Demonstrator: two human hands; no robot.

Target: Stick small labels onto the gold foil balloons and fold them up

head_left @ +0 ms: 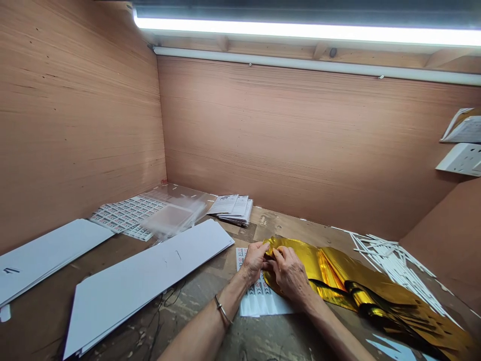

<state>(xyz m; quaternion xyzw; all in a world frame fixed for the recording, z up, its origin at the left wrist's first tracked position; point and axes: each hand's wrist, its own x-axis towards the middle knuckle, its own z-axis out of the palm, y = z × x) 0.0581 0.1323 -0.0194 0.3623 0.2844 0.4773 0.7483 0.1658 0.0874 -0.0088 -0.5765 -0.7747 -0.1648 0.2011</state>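
Observation:
Gold foil balloons point(340, 268) lie in a flat, overlapping pile that runs from the middle of the table to the lower right. My left hand point(255, 258) pinches the near left end of the gold foil between thumb and fingers. Close beside it, my right hand point(291, 271) is closed on the same end, its fingertips almost touching the left ones. What lies between the fingertips is too small to make out. Beneath both hands lies a sheet of printed labels point(259, 301) with CE marks, partly covered by the foil and the hands.
White card stacks point(150, 281) lie to the left. Behind them are label sheets point(128, 215), clear plastic bags point(176, 210) and printed leaflets point(233, 208). White sticks point(400, 265) are scattered at right. Wooden walls point(281, 145) enclose the table; a socket strip point(460, 159) is mounted at right.

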